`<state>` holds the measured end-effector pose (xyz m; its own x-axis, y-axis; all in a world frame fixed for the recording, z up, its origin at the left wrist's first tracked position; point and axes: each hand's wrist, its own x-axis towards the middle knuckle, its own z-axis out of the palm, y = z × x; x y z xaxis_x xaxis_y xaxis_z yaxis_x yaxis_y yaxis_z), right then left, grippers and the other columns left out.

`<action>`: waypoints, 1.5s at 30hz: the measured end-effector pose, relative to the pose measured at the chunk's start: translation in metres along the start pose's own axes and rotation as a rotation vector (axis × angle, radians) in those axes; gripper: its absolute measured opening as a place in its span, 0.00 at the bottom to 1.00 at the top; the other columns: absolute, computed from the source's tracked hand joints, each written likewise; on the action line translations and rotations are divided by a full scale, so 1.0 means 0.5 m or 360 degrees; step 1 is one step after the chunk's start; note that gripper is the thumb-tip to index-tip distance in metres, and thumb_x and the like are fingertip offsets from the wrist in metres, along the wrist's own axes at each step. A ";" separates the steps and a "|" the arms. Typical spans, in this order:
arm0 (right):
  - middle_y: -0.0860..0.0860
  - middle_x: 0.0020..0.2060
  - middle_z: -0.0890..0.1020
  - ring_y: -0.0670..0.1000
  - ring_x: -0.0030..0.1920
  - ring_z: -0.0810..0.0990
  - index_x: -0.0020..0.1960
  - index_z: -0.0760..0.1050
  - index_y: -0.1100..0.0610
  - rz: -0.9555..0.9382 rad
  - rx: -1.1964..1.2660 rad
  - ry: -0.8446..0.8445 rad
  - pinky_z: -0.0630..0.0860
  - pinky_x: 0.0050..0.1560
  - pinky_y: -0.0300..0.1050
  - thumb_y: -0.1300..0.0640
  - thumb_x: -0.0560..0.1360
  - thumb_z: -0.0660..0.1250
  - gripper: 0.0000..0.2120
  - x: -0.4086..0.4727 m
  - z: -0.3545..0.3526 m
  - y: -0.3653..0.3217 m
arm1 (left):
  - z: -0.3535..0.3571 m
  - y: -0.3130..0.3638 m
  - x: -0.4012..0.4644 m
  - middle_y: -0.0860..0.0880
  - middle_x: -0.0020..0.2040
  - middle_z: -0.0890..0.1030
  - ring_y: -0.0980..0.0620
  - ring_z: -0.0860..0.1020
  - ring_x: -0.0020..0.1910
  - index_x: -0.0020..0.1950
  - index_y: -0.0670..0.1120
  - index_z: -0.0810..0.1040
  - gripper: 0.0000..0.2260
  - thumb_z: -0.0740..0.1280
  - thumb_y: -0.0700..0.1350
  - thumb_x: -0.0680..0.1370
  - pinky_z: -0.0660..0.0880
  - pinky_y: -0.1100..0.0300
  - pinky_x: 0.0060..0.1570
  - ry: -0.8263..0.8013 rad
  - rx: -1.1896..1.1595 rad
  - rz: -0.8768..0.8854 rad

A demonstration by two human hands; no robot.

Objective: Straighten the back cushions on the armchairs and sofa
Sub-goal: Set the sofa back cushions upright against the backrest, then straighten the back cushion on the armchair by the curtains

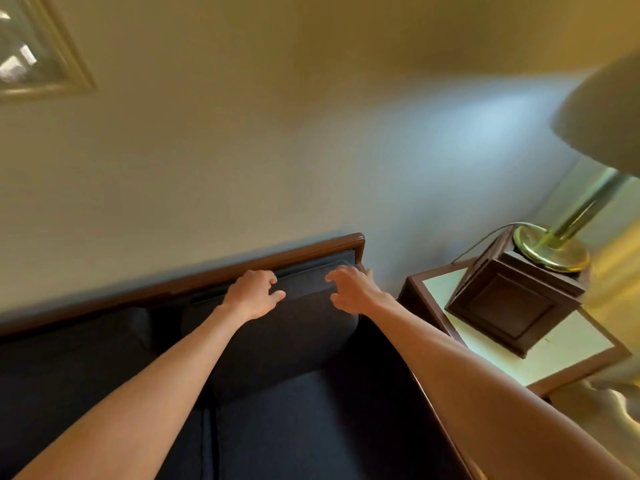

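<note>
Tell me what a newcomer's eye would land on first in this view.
Two bare forearms reach forward at centre, the left hand and right hand with fingers spread at the top edge of a dark back cushion on the wood-framed sofa. To the right, a brass lamp stands on a dark wooden box on a side table.

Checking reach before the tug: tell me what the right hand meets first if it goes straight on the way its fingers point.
Most likely the top edge of the dark back cushion, just ahead of the right hand; the wooden back rail lies beyond. Depth is unclear.

No readable text, labels or numbers anywhere.
</note>
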<state>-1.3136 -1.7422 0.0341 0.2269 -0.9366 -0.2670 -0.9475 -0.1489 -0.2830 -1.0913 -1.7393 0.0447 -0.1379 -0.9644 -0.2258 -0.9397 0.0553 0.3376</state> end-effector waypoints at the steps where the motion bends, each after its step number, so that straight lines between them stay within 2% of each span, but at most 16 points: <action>1: 0.54 0.69 0.74 0.58 0.70 0.70 0.70 0.72 0.54 0.0014 0.0026 0.0057 0.59 0.72 0.67 0.61 0.76 0.64 0.22 -0.036 -0.027 0.001 | -0.024 0.042 -0.017 0.47 0.55 0.82 0.46 0.79 0.56 0.59 0.47 0.79 0.16 0.68 0.55 0.77 0.76 0.49 0.56 0.0056 -0.0024 0.0082; 3: 0.53 0.66 0.77 0.58 0.64 0.76 0.69 0.74 0.52 0.0036 0.0065 0.0172 0.72 0.63 0.58 0.59 0.76 0.64 0.21 -0.109 -0.081 0.011 | -0.069 0.130 -0.055 0.48 0.50 0.82 0.47 0.80 0.50 0.51 0.47 0.80 0.12 0.69 0.54 0.76 0.76 0.51 0.51 0.0139 -0.0087 0.0228; 6: 0.51 0.58 0.81 0.56 0.54 0.81 0.63 0.78 0.51 0.0067 0.0156 0.0356 0.81 0.53 0.53 0.57 0.77 0.65 0.15 -0.230 -0.159 0.051 | -0.115 0.270 -0.113 0.49 0.49 0.82 0.48 0.79 0.50 0.50 0.47 0.79 0.12 0.69 0.55 0.76 0.76 0.53 0.50 0.0190 -0.0066 0.0450; 9: 0.48 0.55 0.82 0.51 0.52 0.81 0.62 0.78 0.51 0.0179 0.0227 0.0481 0.80 0.51 0.46 0.56 0.77 0.66 0.14 -0.363 -0.220 0.130 | -0.121 0.417 -0.160 0.48 0.52 0.82 0.48 0.80 0.51 0.54 0.47 0.79 0.14 0.69 0.55 0.76 0.75 0.56 0.49 0.0205 -0.0024 0.0674; 11: 0.48 0.55 0.83 0.51 0.53 0.82 0.61 0.79 0.51 0.0292 0.0220 0.0544 0.78 0.53 0.44 0.56 0.76 0.65 0.14 -0.461 -0.247 0.202 | -0.107 0.523 -0.188 0.48 0.55 0.83 0.49 0.81 0.52 0.57 0.46 0.79 0.16 0.68 0.56 0.77 0.76 0.56 0.52 0.0191 -0.0001 0.0842; 15: 0.52 0.54 0.83 0.54 0.53 0.82 0.60 0.79 0.53 0.0564 0.0285 0.0668 0.79 0.56 0.52 0.58 0.74 0.67 0.14 -0.678 -0.281 0.355 | -0.050 0.753 -0.264 0.48 0.55 0.83 0.49 0.81 0.53 0.57 0.46 0.79 0.16 0.68 0.56 0.77 0.76 0.55 0.54 0.0089 0.0007 0.1126; 17: 0.53 0.55 0.83 0.56 0.53 0.82 0.59 0.80 0.52 0.0733 0.0288 0.0704 0.79 0.56 0.52 0.58 0.74 0.68 0.14 -0.801 -0.282 0.441 | -0.001 0.878 -0.316 0.48 0.52 0.83 0.48 0.81 0.51 0.54 0.46 0.80 0.14 0.70 0.55 0.76 0.77 0.53 0.53 0.0021 -0.0021 0.1240; 22: 0.49 0.53 0.83 0.51 0.52 0.82 0.60 0.78 0.51 0.1084 0.0326 0.0743 0.80 0.53 0.49 0.56 0.74 0.68 0.14 -1.113 -0.240 0.664 | 0.163 1.174 -0.448 0.47 0.46 0.83 0.50 0.80 0.45 0.49 0.46 0.81 0.13 0.74 0.53 0.73 0.78 0.55 0.48 -0.0216 -0.0088 0.1527; 24: 0.48 0.53 0.82 0.49 0.51 0.81 0.60 0.78 0.51 0.1236 0.0385 0.0764 0.79 0.53 0.46 0.56 0.75 0.70 0.14 -1.234 -0.209 0.731 | 0.233 1.280 -0.504 0.48 0.47 0.83 0.50 0.81 0.47 0.50 0.46 0.82 0.14 0.74 0.54 0.72 0.77 0.56 0.49 -0.0274 -0.0100 0.1606; 26: 0.48 0.52 0.82 0.50 0.51 0.82 0.58 0.80 0.51 0.1370 0.0423 0.0835 0.80 0.53 0.47 0.57 0.74 0.70 0.13 -1.338 -0.171 0.787 | 0.298 1.364 -0.554 0.50 0.49 0.83 0.50 0.81 0.48 0.51 0.48 0.82 0.14 0.73 0.56 0.73 0.78 0.53 0.52 -0.0358 -0.0080 0.1665; 29: 0.48 0.56 0.83 0.48 0.53 0.82 0.60 0.81 0.51 0.1530 0.0516 0.0907 0.81 0.52 0.45 0.59 0.75 0.68 0.14 -1.454 -0.109 0.866 | 0.389 1.472 -0.612 0.53 0.49 0.82 0.52 0.80 0.49 0.51 0.51 0.81 0.13 0.71 0.58 0.73 0.78 0.53 0.52 -0.0441 -0.0041 0.1748; 33: 0.49 0.57 0.82 0.49 0.54 0.82 0.62 0.80 0.52 0.1610 0.0648 0.0882 0.80 0.51 0.41 0.60 0.76 0.68 0.15 -1.533 -0.053 0.960 | 0.491 1.581 -0.641 0.55 0.49 0.80 0.57 0.76 0.47 0.55 0.51 0.80 0.14 0.70 0.58 0.74 0.72 0.58 0.47 -0.0474 0.0043 0.1837; 36: 0.49 0.58 0.82 0.49 0.56 0.81 0.64 0.79 0.53 0.1625 0.0734 0.0843 0.77 0.49 0.37 0.61 0.77 0.67 0.16 -1.548 -0.019 1.039 | 0.568 1.646 -0.624 0.54 0.50 0.82 0.54 0.80 0.50 0.54 0.53 0.79 0.15 0.70 0.60 0.74 0.78 0.51 0.52 -0.0582 0.0092 0.1845; 39: 0.49 0.58 0.81 0.50 0.58 0.81 0.64 0.78 0.53 0.1680 0.0834 0.0813 0.77 0.53 0.39 0.61 0.78 0.67 0.16 -1.531 0.019 1.136 | 0.649 1.705 -0.583 0.52 0.53 0.83 0.54 0.80 0.51 0.57 0.52 0.79 0.16 0.70 0.60 0.74 0.79 0.50 0.53 -0.0618 0.0115 0.1817; 42: 0.49 0.59 0.80 0.49 0.60 0.80 0.65 0.77 0.52 0.1720 0.0902 0.0731 0.77 0.57 0.41 0.60 0.78 0.68 0.16 -1.495 0.064 1.225 | 0.730 1.753 -0.532 0.50 0.56 0.82 0.52 0.80 0.54 0.62 0.50 0.78 0.20 0.70 0.58 0.74 0.76 0.56 0.53 -0.0608 0.0095 0.1729; 45: 0.50 0.63 0.79 0.49 0.63 0.78 0.66 0.75 0.52 0.1719 0.0943 0.0614 0.75 0.61 0.42 0.57 0.78 0.69 0.17 -1.454 0.121 1.298 | 0.812 1.778 -0.481 0.49 0.61 0.79 0.50 0.77 0.60 0.66 0.50 0.74 0.25 0.71 0.60 0.73 0.76 0.51 0.56 -0.0631 0.0095 0.1573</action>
<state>-2.0798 -1.1387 -0.0111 -0.7609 -0.5390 -0.3614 -0.3429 0.8067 -0.4813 -2.0207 -1.3533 0.0284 -0.9293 -0.3323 -0.1612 -0.3676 0.7901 0.4905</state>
